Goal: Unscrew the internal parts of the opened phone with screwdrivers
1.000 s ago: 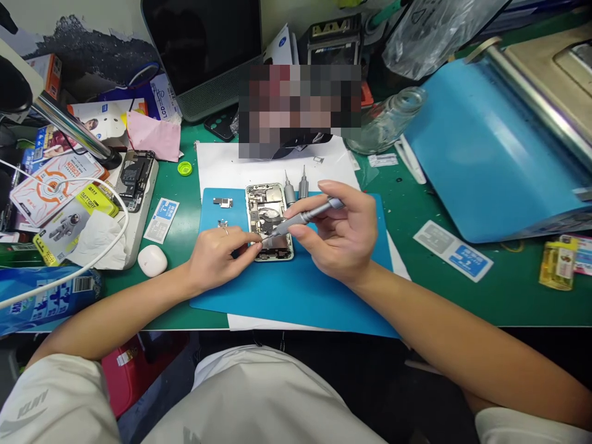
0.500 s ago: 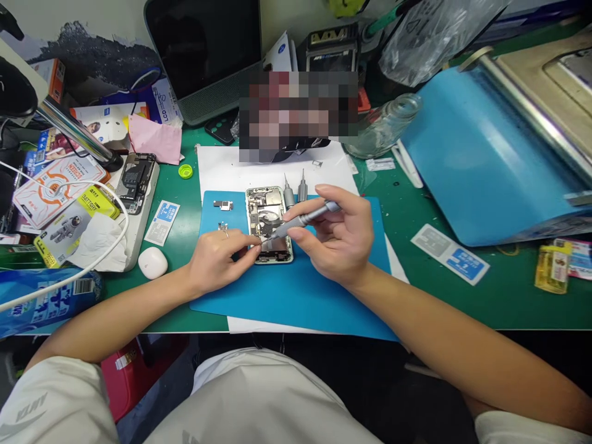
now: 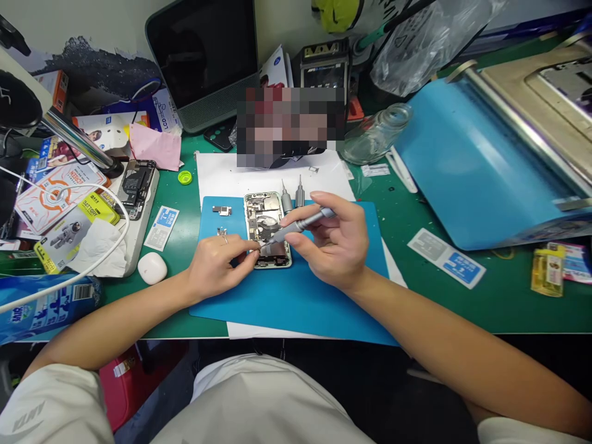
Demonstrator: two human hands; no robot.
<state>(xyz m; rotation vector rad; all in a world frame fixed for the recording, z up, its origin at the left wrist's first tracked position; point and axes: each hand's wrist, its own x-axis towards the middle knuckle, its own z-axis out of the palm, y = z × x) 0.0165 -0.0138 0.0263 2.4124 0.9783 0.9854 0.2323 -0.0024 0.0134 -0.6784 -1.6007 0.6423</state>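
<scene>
An opened smartphone [image 3: 269,225] lies with its inner parts bare on the blue mat [image 3: 296,308]. My right hand [image 3: 340,243] grips a grey precision screwdriver [image 3: 300,226], which slants down to the left. Its tip is over the lower left part of the phone. Close to that tip, at the phone's left edge, my left hand [image 3: 219,262] has thumb and index finger pinched together; whatever is between them is too small to make out. Small metal phone parts [image 3: 222,211] lie left of the phone. Two more screwdrivers [image 3: 286,200] rest beyond its upper right corner.
Left are a white earbud case [image 3: 152,267], a white cable [image 3: 127,225], boxes [image 3: 55,194] and another opened phone [image 3: 136,188]. A dark screen [image 3: 203,55] and glass jar [image 3: 379,132] stand behind. A blue-covered machine [image 3: 444,160] occupies the right, with a yellow lighter [image 3: 547,271] nearby.
The view has shifted slightly, so the bench items sit a little lower in the picture. Both hands keep nearly the same pose, with the screwdriver tip still at the phone's lower left.
</scene>
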